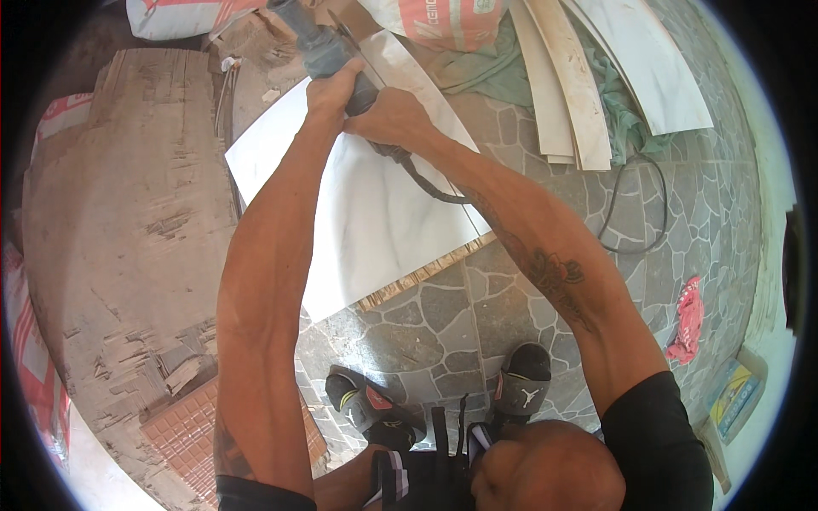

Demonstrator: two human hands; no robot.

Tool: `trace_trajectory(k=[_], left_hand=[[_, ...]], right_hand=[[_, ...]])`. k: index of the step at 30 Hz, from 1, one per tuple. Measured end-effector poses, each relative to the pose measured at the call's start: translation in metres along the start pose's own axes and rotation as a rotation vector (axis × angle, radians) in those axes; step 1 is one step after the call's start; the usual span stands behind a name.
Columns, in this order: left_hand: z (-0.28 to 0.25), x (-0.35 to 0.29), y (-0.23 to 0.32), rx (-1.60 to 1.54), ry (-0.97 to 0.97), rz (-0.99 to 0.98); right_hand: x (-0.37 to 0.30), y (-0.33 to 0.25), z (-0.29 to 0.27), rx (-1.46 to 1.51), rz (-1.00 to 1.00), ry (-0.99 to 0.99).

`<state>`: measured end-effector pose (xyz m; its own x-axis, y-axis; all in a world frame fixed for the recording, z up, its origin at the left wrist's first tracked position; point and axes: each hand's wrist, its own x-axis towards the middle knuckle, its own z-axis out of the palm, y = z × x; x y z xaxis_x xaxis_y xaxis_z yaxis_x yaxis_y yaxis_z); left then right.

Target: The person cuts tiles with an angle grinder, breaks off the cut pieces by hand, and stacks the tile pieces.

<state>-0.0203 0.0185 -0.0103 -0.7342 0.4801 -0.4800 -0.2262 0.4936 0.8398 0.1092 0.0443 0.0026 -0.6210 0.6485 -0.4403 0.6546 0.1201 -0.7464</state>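
Both hands are closed around a dark grey angle grinder (325,53) at the far end of a white, grey-veined tile (388,226). My left hand (334,92) grips its body near the head. Just behind it, my right hand (392,117) wraps the rear of the body. The thin edge of a disc shows to the right of the grinder's head, near the far end of the tile; whether it touches the tile I cannot tell. A dark line runs along the tile's right part. From the grinder's rear, a black cord (430,189) passes under my right forearm.
The tile rests on a board (426,271) with a rough near edge. Worn plywood (128,213) lies left, with a brown gridded tile (192,434) near it. Cut tile strips (567,85) and green cloth (490,68) lie far right; a red-and-white bag (443,21) stands beyond. My sandalled feet are close.
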Motion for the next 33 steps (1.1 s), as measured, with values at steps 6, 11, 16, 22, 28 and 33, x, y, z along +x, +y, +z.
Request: trace_trajectory(k=[6,11,16,22,28,33], left_hand=[[-0.004,0.005,-0.001,0.018,-0.002,0.008],[-0.001,-0.003,-0.002,-0.02,-0.027,0.003],[-0.005,-0.006,-0.003,-0.013,-0.026,-0.013],[-0.004,-0.005,-0.009,-0.008,-0.077,0.01],[-0.002,-0.011,-0.011,0.034,-0.06,-0.013],[-0.003,-0.012,-0.014,0.018,-0.046,-0.026]], right_hand=[[-0.003,-0.003,-0.002,0.036,-0.015,-0.024],[-0.007,-0.002,-0.002,0.024,0.003,-0.007],[-0.013,-0.001,0.003,0.053,-0.01,-0.01],[-0.017,0.001,0.001,0.022,0.011,-0.02],[-0.026,0.003,-0.001,0.026,0.015,-0.02],[-0.028,0.003,0.001,0.042,0.02,-0.017]])
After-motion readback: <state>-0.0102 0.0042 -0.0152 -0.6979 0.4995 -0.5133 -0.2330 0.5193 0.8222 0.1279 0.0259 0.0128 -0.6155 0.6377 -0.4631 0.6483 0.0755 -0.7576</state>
